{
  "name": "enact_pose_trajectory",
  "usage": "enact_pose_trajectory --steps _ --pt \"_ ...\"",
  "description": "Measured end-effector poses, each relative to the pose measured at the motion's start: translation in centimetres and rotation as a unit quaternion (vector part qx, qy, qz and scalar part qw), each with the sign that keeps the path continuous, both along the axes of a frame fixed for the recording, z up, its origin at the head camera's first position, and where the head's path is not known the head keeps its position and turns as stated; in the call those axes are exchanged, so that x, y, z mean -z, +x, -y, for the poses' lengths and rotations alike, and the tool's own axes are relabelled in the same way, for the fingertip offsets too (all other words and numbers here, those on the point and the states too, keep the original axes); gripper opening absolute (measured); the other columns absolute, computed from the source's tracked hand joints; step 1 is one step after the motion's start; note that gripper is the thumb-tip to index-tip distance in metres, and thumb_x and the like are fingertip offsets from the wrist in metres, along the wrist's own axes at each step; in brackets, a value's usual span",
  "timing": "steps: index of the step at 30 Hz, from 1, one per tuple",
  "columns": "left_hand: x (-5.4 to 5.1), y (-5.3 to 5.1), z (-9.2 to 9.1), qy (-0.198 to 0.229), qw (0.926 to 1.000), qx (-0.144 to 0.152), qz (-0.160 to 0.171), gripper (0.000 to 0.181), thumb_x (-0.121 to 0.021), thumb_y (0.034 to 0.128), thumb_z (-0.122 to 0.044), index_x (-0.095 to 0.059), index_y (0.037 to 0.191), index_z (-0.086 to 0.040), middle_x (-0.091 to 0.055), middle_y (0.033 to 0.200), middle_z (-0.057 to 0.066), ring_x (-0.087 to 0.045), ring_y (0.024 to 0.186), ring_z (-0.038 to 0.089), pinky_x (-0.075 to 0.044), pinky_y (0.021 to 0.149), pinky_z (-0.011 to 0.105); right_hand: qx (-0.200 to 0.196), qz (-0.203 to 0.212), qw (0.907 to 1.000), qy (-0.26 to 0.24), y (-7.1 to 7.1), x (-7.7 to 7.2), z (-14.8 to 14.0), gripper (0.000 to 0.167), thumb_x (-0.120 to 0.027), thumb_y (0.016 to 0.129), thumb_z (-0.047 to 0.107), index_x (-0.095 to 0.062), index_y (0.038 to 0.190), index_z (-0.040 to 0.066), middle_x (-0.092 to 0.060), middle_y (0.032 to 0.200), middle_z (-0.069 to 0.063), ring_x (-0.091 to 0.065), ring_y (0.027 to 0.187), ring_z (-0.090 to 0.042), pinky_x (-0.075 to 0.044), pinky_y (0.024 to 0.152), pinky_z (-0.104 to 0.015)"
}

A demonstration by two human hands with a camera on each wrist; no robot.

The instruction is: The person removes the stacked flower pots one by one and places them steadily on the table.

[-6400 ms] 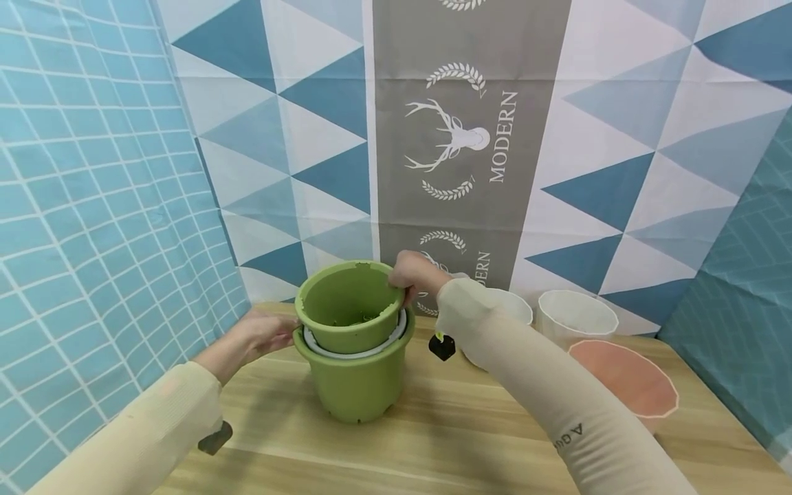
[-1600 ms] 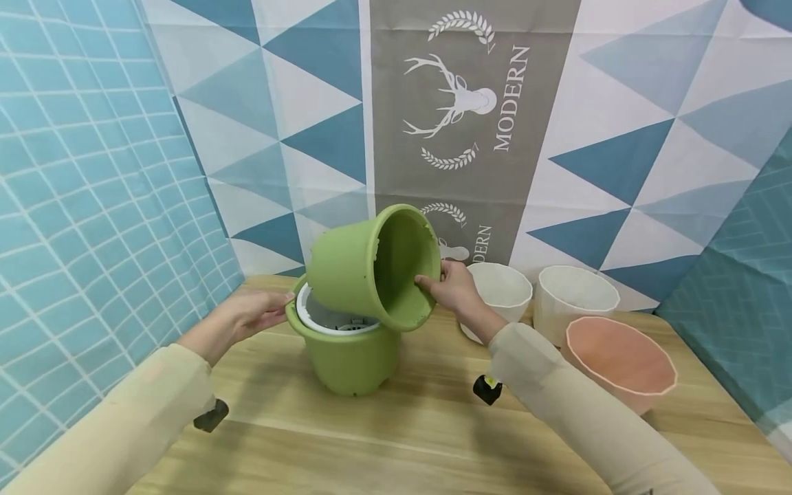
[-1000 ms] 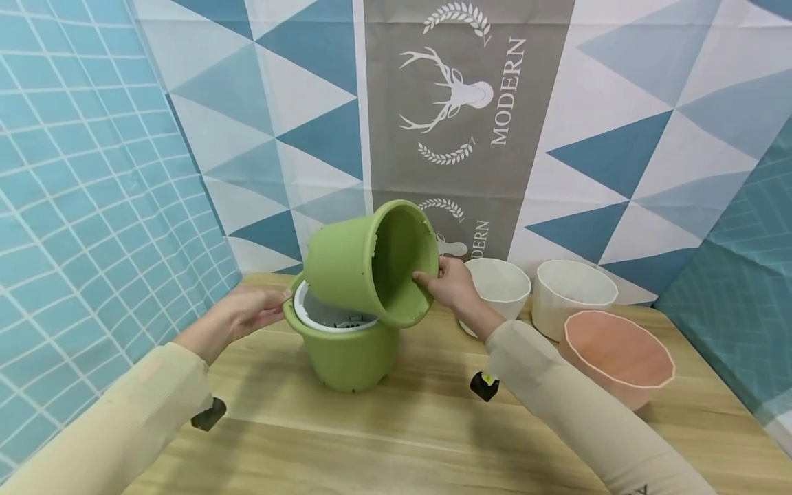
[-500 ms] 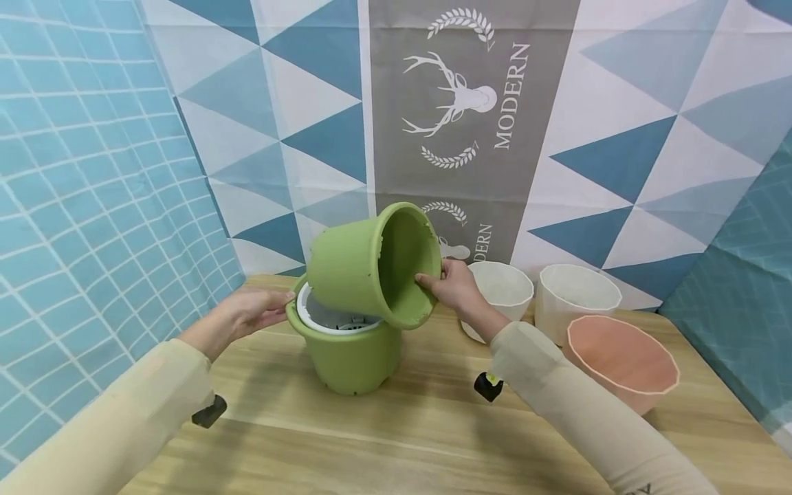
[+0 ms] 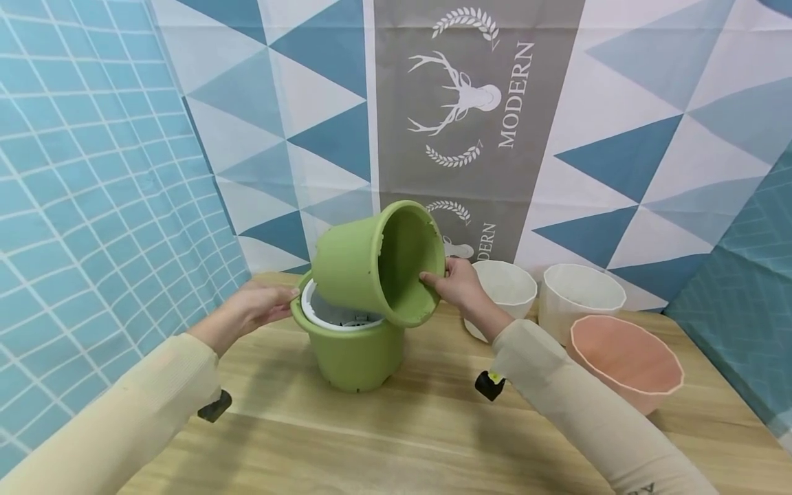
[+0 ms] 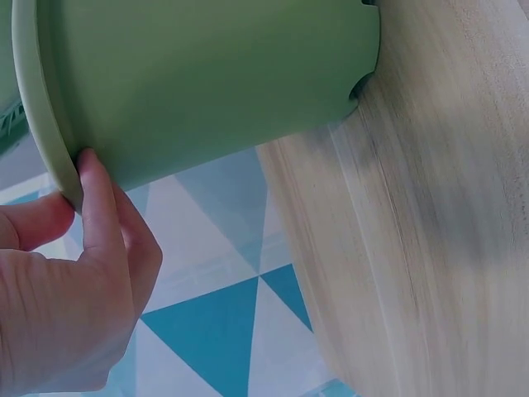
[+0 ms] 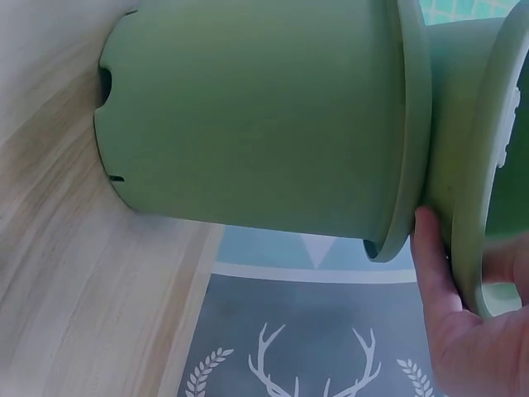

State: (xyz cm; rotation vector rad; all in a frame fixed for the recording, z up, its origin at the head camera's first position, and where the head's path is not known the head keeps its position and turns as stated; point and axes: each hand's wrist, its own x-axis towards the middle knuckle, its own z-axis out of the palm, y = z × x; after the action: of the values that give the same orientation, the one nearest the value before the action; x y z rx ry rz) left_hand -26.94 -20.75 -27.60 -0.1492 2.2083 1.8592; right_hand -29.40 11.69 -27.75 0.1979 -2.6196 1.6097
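Observation:
A smaller green flowerpot (image 5: 353, 265) lies tipped on its side above a larger green flowerpot (image 5: 359, 357), its mouth facing right. My right hand (image 5: 459, 283) pinches the tipped pot's rim, thumb inside and fingers outside, as the right wrist view also shows. The larger pot stands upright on the table with a white liner (image 5: 317, 313) inside it; dark bits or slots show at the liner's bottom. With thumb and fingertips my left hand (image 5: 262, 307) pinches the larger pot's rim at its left side, seen closely in the left wrist view. The tipped pot hides part of the liner.
To the right stand two white pots, one (image 5: 504, 285) behind my right forearm and another (image 5: 578, 295) beside it. A pink pot (image 5: 628, 357) is nearer on the right. Patterned sheets back the wooden table (image 5: 371, 440), with blue tile print at the left.
Several seconds ago the smaller pot sat upright in the lined pot; my right hand has since lifted and tipped it rightward. Over the last second the hands and pots hold nearly still.

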Motion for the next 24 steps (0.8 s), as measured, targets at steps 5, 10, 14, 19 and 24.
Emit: enact_pose_trajectory --steps 5,10,14,19,24 --pt "-0.18 0.01 -0.11 -0.006 0.9999 -0.008 0.005 0.050 -0.051 0.0972 -0.007 -0.034 0.137 0.017 -0.061 0.082 -0.006 -0.064 0.072 -0.001 -0.060 0.078 0.012 0.005 0.009 0.9999 0.006 0.05 -0.14 -0.04 0.028 -0.067 0.091 0.019 -0.066 0.108 -0.004 -0.072 0.100 -0.021 -0.073 0.080 -0.019 -0.063 0.073 -0.024" --pt "-0.09 0.20 -0.18 -0.001 0.9999 -0.009 0.010 0.050 -0.053 0.0964 -0.007 -0.036 0.137 0.016 -0.062 0.082 -0.005 -0.065 0.072 0.000 -0.061 0.077 0.014 0.008 0.016 0.9998 0.000 0.26 -0.06 -0.14 0.027 -0.066 0.091 0.018 -0.065 0.108 -0.004 -0.072 0.100 -0.020 -0.073 0.078 -0.017 -0.063 0.073 -0.024" --pt "0.01 0.29 -0.08 -0.007 0.9999 -0.008 0.009 0.053 -0.053 0.0970 -0.008 -0.033 0.139 0.017 -0.062 0.080 -0.006 -0.065 0.071 -0.001 -0.061 0.076 0.012 0.006 0.014 0.9998 -0.011 0.46 -0.09 -0.06 0.027 -0.065 0.091 0.016 -0.065 0.108 -0.005 -0.072 0.100 -0.021 -0.073 0.076 -0.016 -0.063 0.072 -0.024" --pt "0.07 0.16 0.02 -0.001 1.0000 -0.005 0.004 0.053 -0.051 0.0977 -0.008 -0.031 0.140 0.017 -0.064 0.078 -0.007 -0.066 0.070 -0.001 -0.060 0.076 0.012 0.014 0.000 0.9999 -0.008 0.62 -0.24 0.11 0.025 -0.066 0.090 0.016 -0.066 0.105 -0.005 -0.072 0.098 -0.022 -0.072 0.073 -0.014 -0.062 0.069 -0.023" --pt "-0.04 0.01 -0.04 0.002 1.0000 -0.004 0.000 0.052 -0.050 0.0977 -0.007 -0.030 0.139 0.018 -0.064 0.078 -0.007 -0.066 0.071 -0.001 -0.060 0.076 0.012 0.015 -0.008 0.9998 -0.004 0.56 -0.32 0.15 0.025 -0.066 0.090 0.015 -0.065 0.105 -0.005 -0.072 0.098 -0.022 -0.073 0.075 -0.017 -0.063 0.068 -0.023"
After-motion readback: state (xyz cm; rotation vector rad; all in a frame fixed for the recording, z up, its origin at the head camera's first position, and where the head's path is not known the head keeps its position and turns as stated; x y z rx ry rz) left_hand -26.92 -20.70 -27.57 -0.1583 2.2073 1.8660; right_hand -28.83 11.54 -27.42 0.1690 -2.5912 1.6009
